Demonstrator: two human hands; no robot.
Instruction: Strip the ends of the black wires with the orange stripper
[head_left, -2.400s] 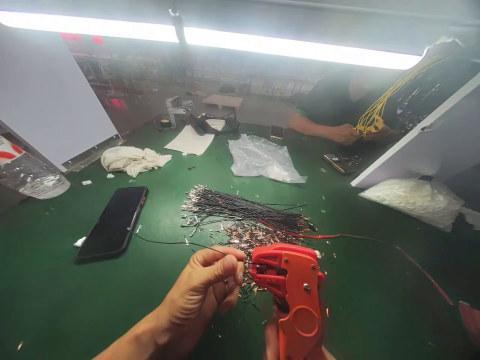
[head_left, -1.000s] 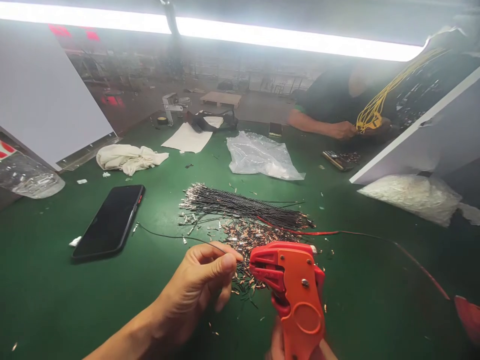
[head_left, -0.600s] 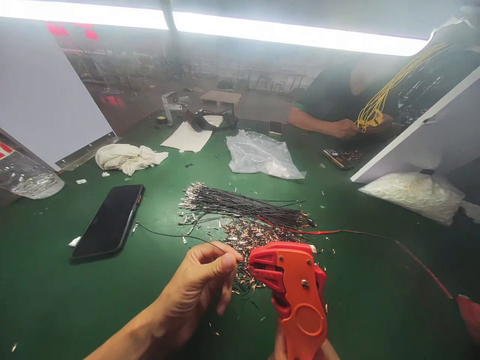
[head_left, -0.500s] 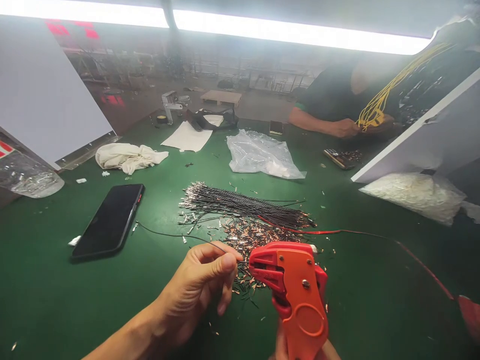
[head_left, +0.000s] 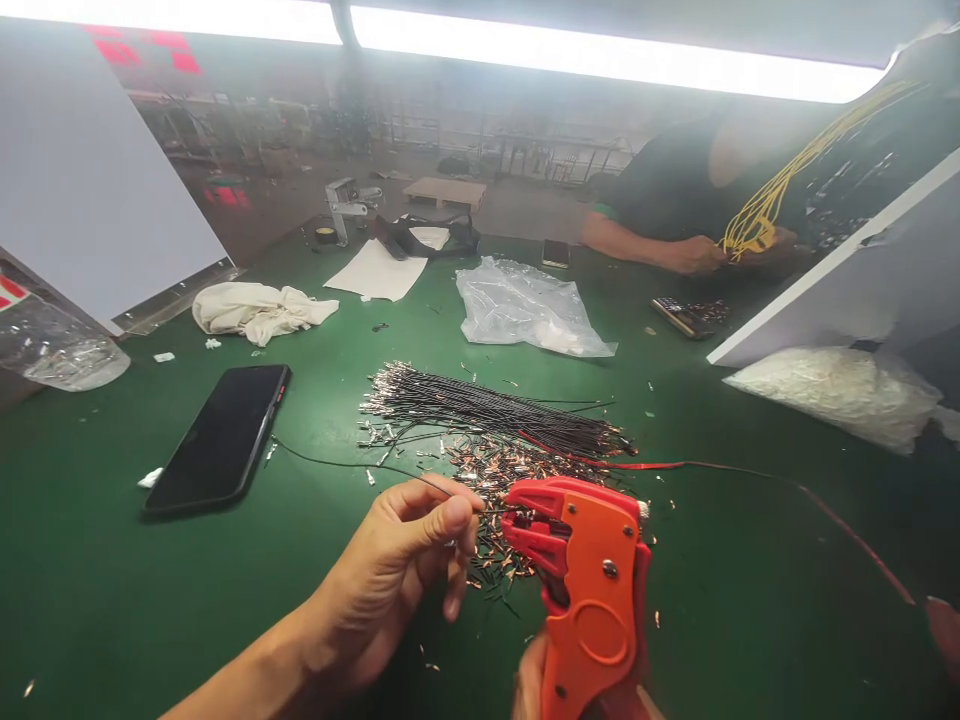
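Observation:
Between thumb and fingertips, my left hand (head_left: 420, 545) pinches a thin black wire (head_left: 337, 464). A metal terminal sits on the wire's far left end, by the phone; its other end reaches the jaws of a red and orange wire stripper (head_left: 592, 580). My right hand (head_left: 531, 680) grips the stripper's handles from below, mostly hidden behind them. The stripper's jaws are parted around the wire end. Behind the tool lies a bundle of black wires (head_left: 495, 405) with metal terminals at the left. Scraps of cut insulation and copper (head_left: 499, 465) are heaped in front of the bundle.
A black phone (head_left: 221, 440) lies at left, near a white cloth (head_left: 262, 312). Farther back are a clear plastic bag (head_left: 525, 310) and white paper (head_left: 375, 270). A red strip (head_left: 652, 465) runs rightward. Across the table, a person's hands (head_left: 697, 255) hold yellow wires.
The stripper's jaws have opened from being closed on the wire. The tool has tilted slightly, and its handles have shifted left. My left hand has stayed nearly in place.

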